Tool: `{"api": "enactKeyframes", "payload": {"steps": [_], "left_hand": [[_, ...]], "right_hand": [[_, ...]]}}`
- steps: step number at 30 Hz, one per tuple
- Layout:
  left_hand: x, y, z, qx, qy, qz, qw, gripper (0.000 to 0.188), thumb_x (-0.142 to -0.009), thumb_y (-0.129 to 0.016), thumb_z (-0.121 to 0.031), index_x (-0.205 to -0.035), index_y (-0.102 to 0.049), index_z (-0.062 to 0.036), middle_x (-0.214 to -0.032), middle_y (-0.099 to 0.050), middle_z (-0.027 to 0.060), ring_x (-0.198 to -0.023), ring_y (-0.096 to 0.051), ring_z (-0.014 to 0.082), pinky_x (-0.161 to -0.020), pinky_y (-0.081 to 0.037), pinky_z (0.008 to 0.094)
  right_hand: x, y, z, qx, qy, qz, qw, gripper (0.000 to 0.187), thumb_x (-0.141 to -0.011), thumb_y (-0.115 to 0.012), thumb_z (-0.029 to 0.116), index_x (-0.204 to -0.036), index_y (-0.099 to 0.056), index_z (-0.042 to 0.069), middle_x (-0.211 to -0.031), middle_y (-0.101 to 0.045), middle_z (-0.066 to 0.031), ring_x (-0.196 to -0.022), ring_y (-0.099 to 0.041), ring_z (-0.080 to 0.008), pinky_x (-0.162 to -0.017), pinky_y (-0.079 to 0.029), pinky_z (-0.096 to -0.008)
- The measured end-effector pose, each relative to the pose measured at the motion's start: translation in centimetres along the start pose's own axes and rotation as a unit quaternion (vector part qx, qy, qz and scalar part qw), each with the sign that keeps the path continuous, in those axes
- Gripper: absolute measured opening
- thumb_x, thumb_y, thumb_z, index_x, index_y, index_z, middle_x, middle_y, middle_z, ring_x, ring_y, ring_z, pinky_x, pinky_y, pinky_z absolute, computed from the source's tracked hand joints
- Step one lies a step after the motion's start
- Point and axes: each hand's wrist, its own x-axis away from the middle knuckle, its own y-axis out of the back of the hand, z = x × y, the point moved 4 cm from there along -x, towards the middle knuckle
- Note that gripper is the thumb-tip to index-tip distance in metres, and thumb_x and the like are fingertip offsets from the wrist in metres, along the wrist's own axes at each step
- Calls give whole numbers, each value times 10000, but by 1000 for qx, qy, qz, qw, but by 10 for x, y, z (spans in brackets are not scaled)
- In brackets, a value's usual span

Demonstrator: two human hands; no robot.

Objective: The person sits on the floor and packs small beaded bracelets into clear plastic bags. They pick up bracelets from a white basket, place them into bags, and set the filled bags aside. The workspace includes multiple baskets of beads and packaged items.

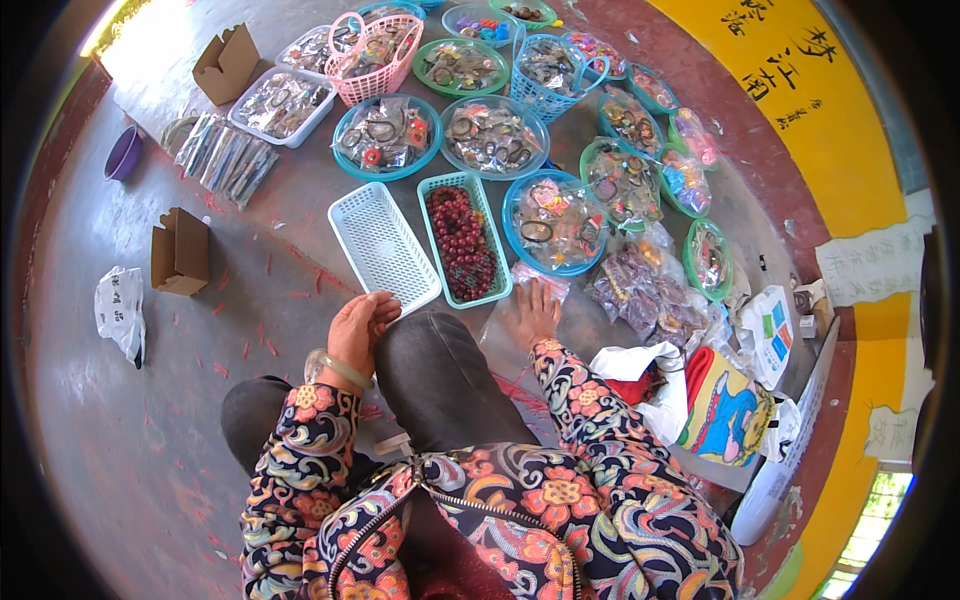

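Note:
My left hand [362,328] is raised beside my knee, near the close end of a white plastic basket [385,245] with nothing in it. Its fingers are curled together, and whatever they may hold is hidden. A pale bangle [340,370] circles that wrist. With fingers spread, my right hand [536,316] rests palm down on clear plastic bags [505,325] lying on the floor. Between and beyond my hands, a pale green basket [490,292] contains dark red bead bracelets [462,235]. A blue round basket [555,268] of bagged trinkets stands just past my right hand.
Several round baskets, including a green one [460,90], stand beyond with bagged bracelets. Purple bagged items [650,290] lie right of my hand, near a colourful cloth bag [730,410]. Leftward are a cardboard box [180,255], a white bag [120,310] and a purple bowl [124,155].

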Motion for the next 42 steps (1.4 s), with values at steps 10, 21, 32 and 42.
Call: {"api": "enactKeyframes", "payload": {"steps": [10, 21, 32, 42], "left_hand": [[-6, 5, 4, 6, -20, 20, 1000, 215, -890, -489, -155, -954, -572, 31, -879, -629, 131, -809, -604, 200, -743, -474, 267], [0, 3, 3, 11, -22, 13, 1000, 209, -886, -492, -151, -949, -574, 29, -872, -629, 127, -800, -606, 196, -737, -479, 264], [2, -1, 0, 17, -53, 16, 998, 210, -882, -496, -147, -939, -565, 43, -867, -623, 134, -780, -605, 204, -670, -473, 251], [68, -43, -39, -430, -418, 30, 800, 165, -855, -480, -72, -951, -572, 26, -952, -604, 135, -890, -581, 226, -785, -452, 319]], "right_hand": [[26, 11, 14, -27, 30, 40, 998, 667, -824, -428, 529, -1359, -301, 152, -1457, -103, -135, -1349, -47, -301, -1042, -80, -523], [31, -7, 20, -50, 15, 23, 998, 775, -763, -508, 547, -1389, -228, 186, -1457, -87, -155, -1338, -41, -365, -1045, -63, -526], [26, 14, 8, -103, 5, 3, 995, 675, -776, -514, 523, -1311, -376, 136, -1397, -266, -165, -1297, -233, -334, -1023, -205, -498], [25, 50, -205, -228, -276, -283, 890, 221, -810, -518, 276, -852, -641, 97, -812, -633, -141, -768, -610, -326, -674, -482, -410]]}}
